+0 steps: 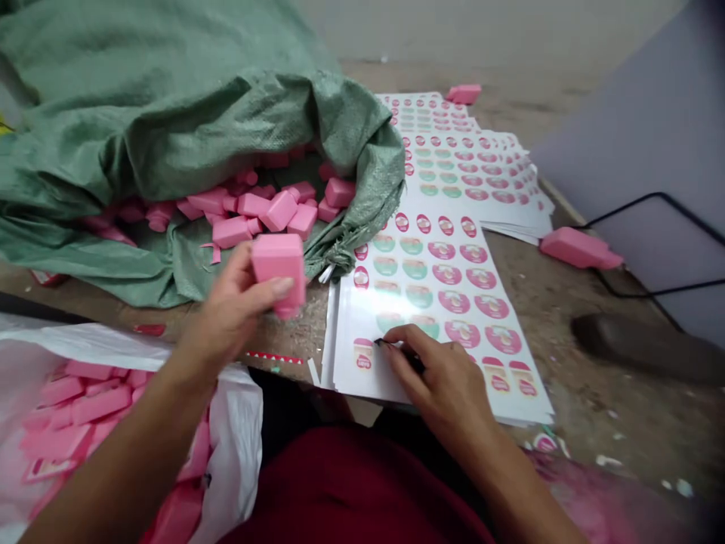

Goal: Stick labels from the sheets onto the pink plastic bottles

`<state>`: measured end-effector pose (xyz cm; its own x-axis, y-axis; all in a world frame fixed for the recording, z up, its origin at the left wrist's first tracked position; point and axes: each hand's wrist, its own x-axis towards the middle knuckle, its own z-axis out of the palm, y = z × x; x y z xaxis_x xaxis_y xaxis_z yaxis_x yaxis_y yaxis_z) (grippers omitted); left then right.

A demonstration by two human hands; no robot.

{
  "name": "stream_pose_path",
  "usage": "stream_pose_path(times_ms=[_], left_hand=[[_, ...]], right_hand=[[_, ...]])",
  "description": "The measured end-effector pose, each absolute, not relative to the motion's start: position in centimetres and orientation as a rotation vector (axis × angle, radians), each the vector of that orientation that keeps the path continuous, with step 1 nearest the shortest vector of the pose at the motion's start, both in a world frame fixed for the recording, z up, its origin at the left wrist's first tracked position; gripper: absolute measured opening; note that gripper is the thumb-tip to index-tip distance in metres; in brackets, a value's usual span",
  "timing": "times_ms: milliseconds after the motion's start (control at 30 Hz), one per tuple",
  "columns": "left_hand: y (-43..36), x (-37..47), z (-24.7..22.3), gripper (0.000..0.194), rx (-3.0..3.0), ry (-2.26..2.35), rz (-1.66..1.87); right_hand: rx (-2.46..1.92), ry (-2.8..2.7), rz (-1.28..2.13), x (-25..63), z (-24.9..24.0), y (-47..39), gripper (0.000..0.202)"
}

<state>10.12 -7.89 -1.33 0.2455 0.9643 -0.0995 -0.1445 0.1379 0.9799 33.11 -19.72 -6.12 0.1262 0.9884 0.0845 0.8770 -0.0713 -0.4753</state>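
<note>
My left hand point(241, 298) is closed round a pink plastic bottle point(279, 261), its neck pointing down, in front of the green sack point(351, 113). Over the near sheet of stickers point(362, 310) is my right hand point(439, 374), closed on a thin dark tool point(379, 342). The tool's tip is beside a baby-label sticker point(363, 353) near the sheet's lower left; its exact kind is mostly hidden by the fingers. Pink and mint-green oval stickers fill rows on that sheet.
Pink bottles point(231, 231) spill from the sack's mouth. A white plastic bag point(238, 431) at lower left holds several more. Further sticker sheets point(476, 204) are stacked behind. One pink bottle point(578, 248) lies at right by a black wire point(657, 195) and a dark computer mouse point(634, 344).
</note>
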Motion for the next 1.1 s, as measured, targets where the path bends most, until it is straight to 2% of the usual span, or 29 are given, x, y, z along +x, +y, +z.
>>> stream_pose_path(times_ms=[133, 267, 700, 867, 1033, 1100], left_hand=[[-9.8, 16.1, -2.7, 0.039, 0.666, 0.795, 0.768], [-9.7, 18.5, -4.0, 0.029, 0.483, 0.835, 0.73], [-9.9, 18.5, -5.0, 0.036, 0.468, 0.829, 0.742], [-9.8, 18.5, -4.6, 0.031, 0.405, 0.832, 0.751], [-9.8, 18.5, -4.4, 0.023, 0.38, 0.832, 0.767], [-9.8, 18.5, -4.4, 0.022, 0.383, 0.824, 0.773]], right_hand=[[-2.026, -1.774, 0.377, 33.2, -6.7, -20.0, 0.021], [-1.964, -1.785, 0.284, 33.1, -6.9, -19.9, 0.022], [-2.005, -1.834, 0.288, 32.7, -5.8, -19.2, 0.023], [-2.006, -1.72, 0.546, 33.3, -5.7, -19.2, 0.024], [-2.048, -1.828, 0.436, 32.6, -5.6, -20.2, 0.034], [-1.958, -1.903, 0.545, 31.9, -4.9, -21.1, 0.036]])
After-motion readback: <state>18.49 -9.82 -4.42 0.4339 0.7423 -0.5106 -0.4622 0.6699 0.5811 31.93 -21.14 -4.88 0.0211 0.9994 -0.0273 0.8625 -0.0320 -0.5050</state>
